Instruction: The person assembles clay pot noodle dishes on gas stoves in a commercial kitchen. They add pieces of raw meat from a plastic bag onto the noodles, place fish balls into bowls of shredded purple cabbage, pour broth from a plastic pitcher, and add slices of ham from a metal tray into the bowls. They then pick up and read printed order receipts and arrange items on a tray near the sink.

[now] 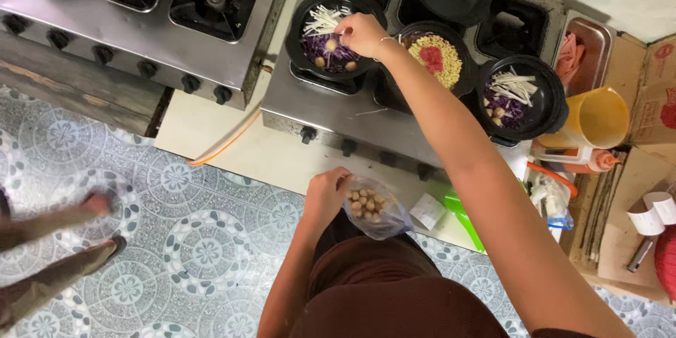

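Left hand (325, 193): grips a clear bag of little balls (373, 208), near.
Right hand (360, 34): fingers pinched over the far black bowl (331, 34); what they hold is hidden.

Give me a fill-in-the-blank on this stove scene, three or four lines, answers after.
1. The left hand holds a clear plastic ____ of small round balls.
2. The right hand reaches over a black bowl holding shredded ____ cabbage.
3. The jug at the right is ____ in colour.
4. The bowl of yellow noodles has a ____ topping.

Answers: bag; purple; yellow; red
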